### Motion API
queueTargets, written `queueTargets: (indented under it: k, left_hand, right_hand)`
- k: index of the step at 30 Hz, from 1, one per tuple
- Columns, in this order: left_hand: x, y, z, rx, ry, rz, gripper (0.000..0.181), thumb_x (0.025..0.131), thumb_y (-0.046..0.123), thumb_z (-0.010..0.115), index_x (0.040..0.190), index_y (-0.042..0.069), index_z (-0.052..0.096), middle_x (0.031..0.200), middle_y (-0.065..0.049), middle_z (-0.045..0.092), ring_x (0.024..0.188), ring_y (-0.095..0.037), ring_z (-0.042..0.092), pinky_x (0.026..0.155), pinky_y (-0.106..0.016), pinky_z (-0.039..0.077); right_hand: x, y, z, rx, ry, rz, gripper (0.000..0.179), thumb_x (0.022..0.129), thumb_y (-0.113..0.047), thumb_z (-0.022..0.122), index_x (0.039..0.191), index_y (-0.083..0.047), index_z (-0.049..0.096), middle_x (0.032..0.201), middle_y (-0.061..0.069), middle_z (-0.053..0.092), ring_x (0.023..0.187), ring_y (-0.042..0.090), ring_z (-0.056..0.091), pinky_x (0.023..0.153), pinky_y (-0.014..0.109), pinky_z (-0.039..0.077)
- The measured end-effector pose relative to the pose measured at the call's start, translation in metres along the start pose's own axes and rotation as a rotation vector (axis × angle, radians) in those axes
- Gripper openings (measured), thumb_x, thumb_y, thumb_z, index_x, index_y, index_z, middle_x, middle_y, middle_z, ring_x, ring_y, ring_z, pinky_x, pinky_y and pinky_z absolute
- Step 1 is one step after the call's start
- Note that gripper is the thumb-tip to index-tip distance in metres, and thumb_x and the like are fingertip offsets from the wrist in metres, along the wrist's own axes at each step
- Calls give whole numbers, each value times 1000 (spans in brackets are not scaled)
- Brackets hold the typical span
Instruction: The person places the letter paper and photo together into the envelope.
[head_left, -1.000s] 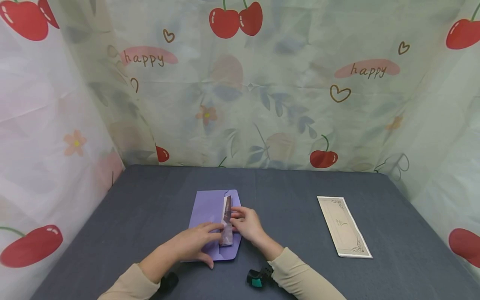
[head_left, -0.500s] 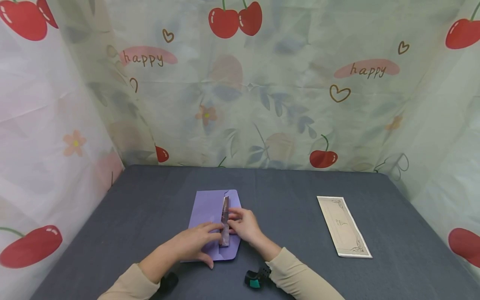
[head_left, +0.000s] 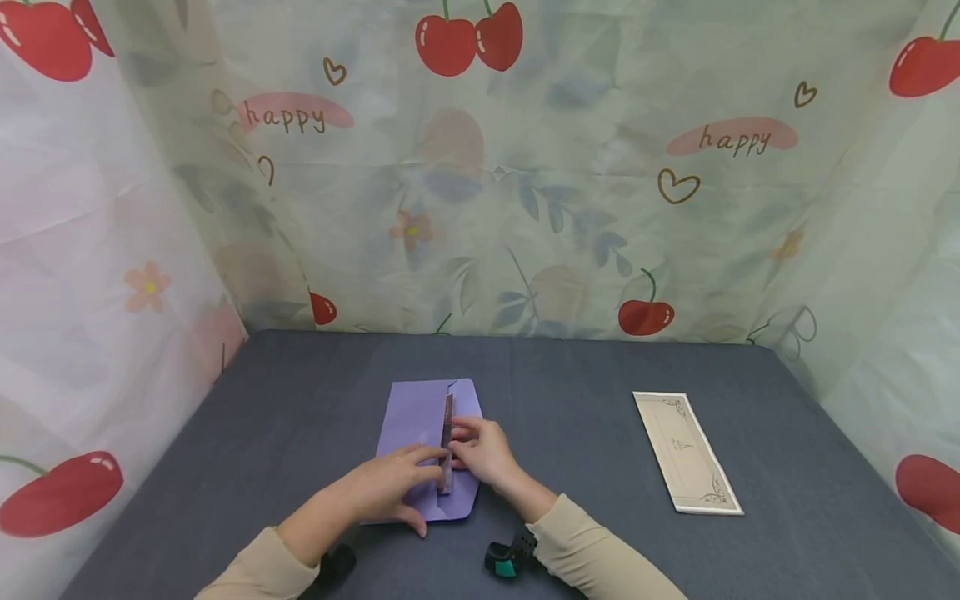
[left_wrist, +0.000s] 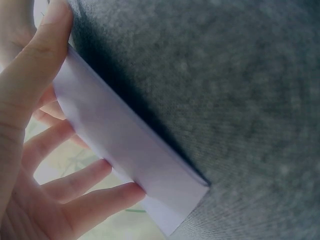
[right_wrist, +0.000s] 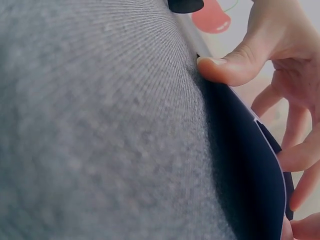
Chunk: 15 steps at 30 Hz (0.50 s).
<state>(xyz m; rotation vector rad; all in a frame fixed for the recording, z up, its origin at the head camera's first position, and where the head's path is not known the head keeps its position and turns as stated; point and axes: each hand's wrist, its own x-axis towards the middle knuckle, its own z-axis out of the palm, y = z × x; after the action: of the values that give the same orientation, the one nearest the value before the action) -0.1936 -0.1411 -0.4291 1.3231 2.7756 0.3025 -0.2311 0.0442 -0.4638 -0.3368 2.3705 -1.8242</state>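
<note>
A purple envelope [head_left: 412, 408] lies flap-side right on the dark table, its opening along the right side. From that opening shows a narrow strip of a dark, glossy printed card [head_left: 448, 412]. My left hand [head_left: 382, 487] rests on the envelope with fingers spread toward the card, its thumb out past the near edge. In the left wrist view its fingertips touch the envelope's face [left_wrist: 130, 150]. At the card's right edge, my right hand [head_left: 487, 450] presses with its fingertips over the flap. Part of the card is hidden inside the envelope.
A cream card with ornate corners [head_left: 688, 454] lies on the table's right side. Black wrist-worn devices [head_left: 504, 560] sit below both sleeves, close above the grey tablecloth [head_left: 570, 392]. Printed curtains [head_left: 495, 250] stand behind the table and at both sides.
The right hand has moved slightly left, and the card has slid left into the envelope, so a thinner strip shows. The left hand and the envelope have stayed in place.
</note>
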Motion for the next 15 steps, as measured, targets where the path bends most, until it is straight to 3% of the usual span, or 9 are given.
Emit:
queueTargets:
  k: [15]
  left_hand:
    - [0, 0, 0, -2, -10, -7, 46, 66, 43, 78, 103, 24, 58, 135, -9, 50, 123, -38, 49, 96, -49, 47]
  right_hand:
    - [1, -1, 4, 37, -4, 12, 39, 83, 9, 56, 122, 13, 51, 101, 27, 62, 76, 21, 68, 61, 28, 58]
